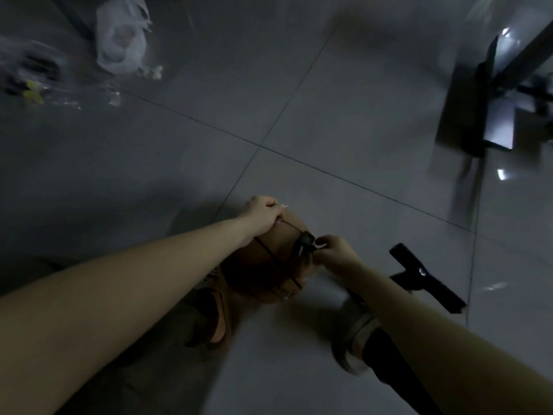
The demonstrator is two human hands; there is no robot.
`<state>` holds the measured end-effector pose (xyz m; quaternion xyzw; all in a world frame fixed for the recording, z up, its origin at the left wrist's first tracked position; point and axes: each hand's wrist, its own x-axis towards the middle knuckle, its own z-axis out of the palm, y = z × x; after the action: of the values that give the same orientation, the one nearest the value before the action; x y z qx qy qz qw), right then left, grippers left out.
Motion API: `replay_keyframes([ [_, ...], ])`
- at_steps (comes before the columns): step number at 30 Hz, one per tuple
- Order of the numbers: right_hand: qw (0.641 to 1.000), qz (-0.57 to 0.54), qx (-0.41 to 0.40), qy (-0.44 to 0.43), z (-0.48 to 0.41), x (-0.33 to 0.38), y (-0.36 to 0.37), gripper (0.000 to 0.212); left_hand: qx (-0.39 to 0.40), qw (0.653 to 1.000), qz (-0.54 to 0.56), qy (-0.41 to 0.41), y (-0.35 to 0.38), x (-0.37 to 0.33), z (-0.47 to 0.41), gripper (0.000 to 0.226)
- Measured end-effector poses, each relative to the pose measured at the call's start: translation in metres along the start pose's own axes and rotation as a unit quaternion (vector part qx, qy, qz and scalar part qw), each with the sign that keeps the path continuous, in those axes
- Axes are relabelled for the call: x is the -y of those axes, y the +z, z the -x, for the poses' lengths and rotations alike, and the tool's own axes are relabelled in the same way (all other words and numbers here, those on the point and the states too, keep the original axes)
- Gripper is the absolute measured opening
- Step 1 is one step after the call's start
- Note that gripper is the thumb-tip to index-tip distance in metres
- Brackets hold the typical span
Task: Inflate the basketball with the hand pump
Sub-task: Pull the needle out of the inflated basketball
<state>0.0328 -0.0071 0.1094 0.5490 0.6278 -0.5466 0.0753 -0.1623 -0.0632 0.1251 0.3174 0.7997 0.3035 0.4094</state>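
The brown basketball [278, 265] rests on the tiled floor between my feet. My left hand [260, 217] lies on its far top, fingers pinched on a thin metal needle [286, 205] whose tip glints past the fingertips. My right hand [336, 254] is at the ball's right side, gripping the black hose connector [305, 243] of the pump just above the ball's surface. The black hand pump [425, 277] lies on the floor to the right, its T-handle showing; my right forearm hides part of it.
My sandalled left foot [214, 319] and grey right shoe [356, 339] flank the ball. A white plastic bag [122, 40] and clear wrappers [36, 82] lie at the far left. Dark metal furniture legs [472, 115] stand at the far right.
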Motion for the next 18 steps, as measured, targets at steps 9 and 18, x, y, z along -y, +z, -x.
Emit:
replay_keyframes([
  [9,0.998,0.059,0.007,0.026,0.029,-0.009,0.000,0.014,0.010,0.998,-0.067,0.016,0.013,-0.008,0.017,0.020],
  [18,0.999,0.007,-0.041,0.022,0.054,-0.004,-0.041,0.019,0.100,0.987,-0.125,0.011,0.001,-0.060,0.048,0.012],
])
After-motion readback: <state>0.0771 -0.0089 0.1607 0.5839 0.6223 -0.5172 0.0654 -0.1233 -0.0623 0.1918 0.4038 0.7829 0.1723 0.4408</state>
